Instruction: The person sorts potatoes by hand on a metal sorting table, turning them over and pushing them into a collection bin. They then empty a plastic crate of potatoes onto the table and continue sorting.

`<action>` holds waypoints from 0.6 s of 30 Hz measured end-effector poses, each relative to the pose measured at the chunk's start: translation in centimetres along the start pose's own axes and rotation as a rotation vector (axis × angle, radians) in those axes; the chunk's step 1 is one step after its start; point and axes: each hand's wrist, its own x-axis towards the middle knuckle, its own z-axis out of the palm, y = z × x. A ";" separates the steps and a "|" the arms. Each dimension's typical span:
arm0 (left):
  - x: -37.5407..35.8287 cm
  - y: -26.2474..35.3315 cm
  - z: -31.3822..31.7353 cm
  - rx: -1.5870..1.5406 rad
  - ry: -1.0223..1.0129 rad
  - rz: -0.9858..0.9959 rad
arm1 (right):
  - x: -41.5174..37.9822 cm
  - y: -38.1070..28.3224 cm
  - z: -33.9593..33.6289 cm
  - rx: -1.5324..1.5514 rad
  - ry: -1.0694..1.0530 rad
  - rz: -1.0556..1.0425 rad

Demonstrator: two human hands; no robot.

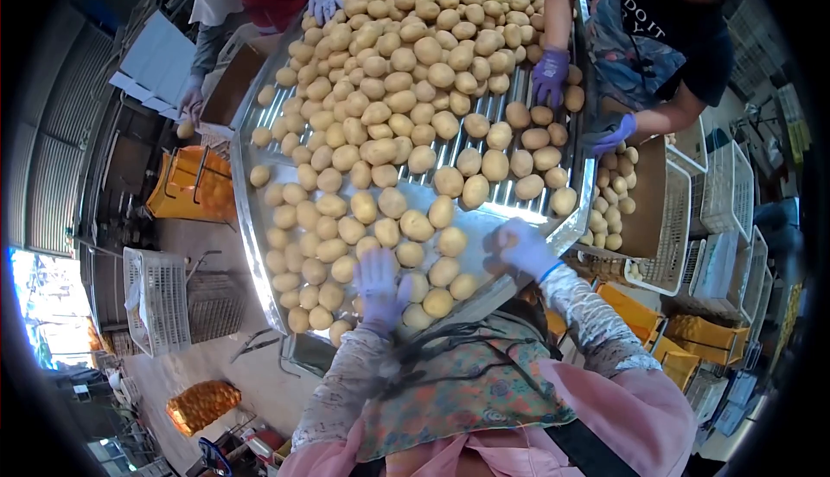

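Note:
My left hand (pixel 379 289), in a pale lavender glove, lies flat with its fingers extended over potatoes (pixel 364 207) near the front of the metal sorting table (pixel 484 223). Loose potatoes surround it on both sides. Over the bare sheet metal at the front right, my right hand (pixel 525 250) is in a matching glove. Its fingers are curled and slightly blurred; whatever they may hold is hidden. Farther back, the potatoes thicken into a heap on a bed of metal rollers (pixel 510 190).
At the right, a co-worker's purple-gloved hands (pixel 550 78) work beside a crate of potatoes (pixel 616 185). Another person at the left holds a potato (pixel 185 130) beside the table. White plastic crates (pixel 158 300), orange sacks (pixel 192 185) and a filled net bag (pixel 203 406) stand around.

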 end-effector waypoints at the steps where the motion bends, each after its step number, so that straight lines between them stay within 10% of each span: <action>1: 0.4 -0.2 0.1 -0.016 0.115 -0.123 | 0.5 0.4 -1.7 -0.028 0.117 -0.038; 4: 1.1 0.0 -0.6 0.007 0.141 -0.082 | 3.0 1.6 -8.1 -0.037 0.341 0.120; 5: 1.0 0.6 0.0 0.011 0.139 -0.082 | 3.5 2.0 -10.2 -0.517 0.420 0.054; 11: 1.9 9.4 1.3 -0.175 -0.096 0.036 | 8.1 1.6 -12.6 -0.818 -0.002 0.081; 13: 1.6 9.9 2.8 -0.076 -0.187 0.509 | 6.8 0.9 -12.1 -0.840 0.011 0.062; 18: 0.9 7.9 1.5 -0.174 -0.189 0.468 | 8.9 1.1 -12.1 -0.891 -0.108 0.224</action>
